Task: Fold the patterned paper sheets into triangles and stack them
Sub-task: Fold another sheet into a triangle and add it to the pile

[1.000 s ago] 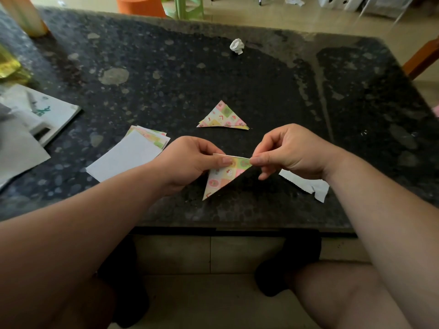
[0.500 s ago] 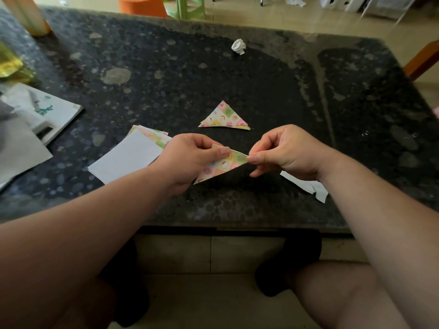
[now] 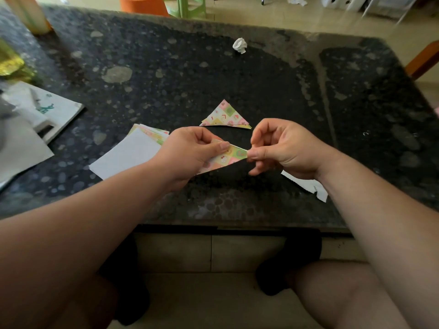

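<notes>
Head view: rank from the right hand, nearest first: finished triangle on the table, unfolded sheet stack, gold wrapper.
1. Finished triangle, just beyond the right hand.
2. Unfolded sheet stack, past the left hand.
3. Gold wrapper, far left edge.

Above the dark speckled table [image 3: 237,74], the left hand [image 3: 187,155] and right hand [image 3: 285,148] pinch opposite ends of a folded patterned paper [image 3: 231,156], with a finished triangle [image 3: 225,115] lying just beyond and unfolded sheets [image 3: 133,153] to the left.

dim foreground | daylight on far floor [image 3: 273,17] (glare) | wide-angle bending at edges
</notes>
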Action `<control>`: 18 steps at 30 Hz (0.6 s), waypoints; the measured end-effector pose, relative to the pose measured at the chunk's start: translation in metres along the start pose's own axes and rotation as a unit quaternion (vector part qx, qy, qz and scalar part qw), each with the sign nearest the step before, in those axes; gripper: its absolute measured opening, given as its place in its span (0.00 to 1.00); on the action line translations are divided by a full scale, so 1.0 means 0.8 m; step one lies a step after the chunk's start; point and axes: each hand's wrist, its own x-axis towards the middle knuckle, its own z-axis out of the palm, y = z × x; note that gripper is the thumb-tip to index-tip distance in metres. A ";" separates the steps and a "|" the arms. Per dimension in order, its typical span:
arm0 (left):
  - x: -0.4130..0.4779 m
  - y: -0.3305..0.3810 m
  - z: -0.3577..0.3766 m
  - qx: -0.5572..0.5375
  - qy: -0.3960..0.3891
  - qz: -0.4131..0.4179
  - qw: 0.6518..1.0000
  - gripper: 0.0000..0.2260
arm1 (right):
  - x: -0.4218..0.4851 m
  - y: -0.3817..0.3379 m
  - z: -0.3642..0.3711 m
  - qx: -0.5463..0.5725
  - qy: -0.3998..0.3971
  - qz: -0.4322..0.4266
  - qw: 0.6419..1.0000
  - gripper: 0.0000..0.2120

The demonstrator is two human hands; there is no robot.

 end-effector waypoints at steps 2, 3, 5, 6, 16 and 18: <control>0.000 -0.001 0.000 0.002 0.000 0.010 1.000 0.07 | 0.000 -0.001 0.000 0.003 -0.005 -0.002 1.000 0.09; 0.000 -0.001 0.000 0.001 0.000 0.014 1.000 0.07 | 0.000 -0.001 0.000 0.005 -0.009 -0.002 1.000 0.10; -0.001 -0.003 0.001 -0.005 0.004 0.026 1.000 0.07 | 0.000 -0.002 0.000 0.007 -0.015 -0.001 1.000 0.11; 0.000 -0.004 0.001 -0.005 0.010 0.032 0.999 0.08 | 0.000 -0.002 0.001 0.007 -0.017 -0.001 1.000 0.11; 0.001 -0.001 -0.003 -0.074 0.006 -0.005 0.997 0.08 | -0.001 0.002 0.005 0.017 -0.006 -0.008 1.000 0.06; 0.002 0.002 -0.003 -0.090 0.007 -0.010 0.996 0.06 | -0.001 0.001 0.004 0.010 -0.007 -0.012 1.000 0.07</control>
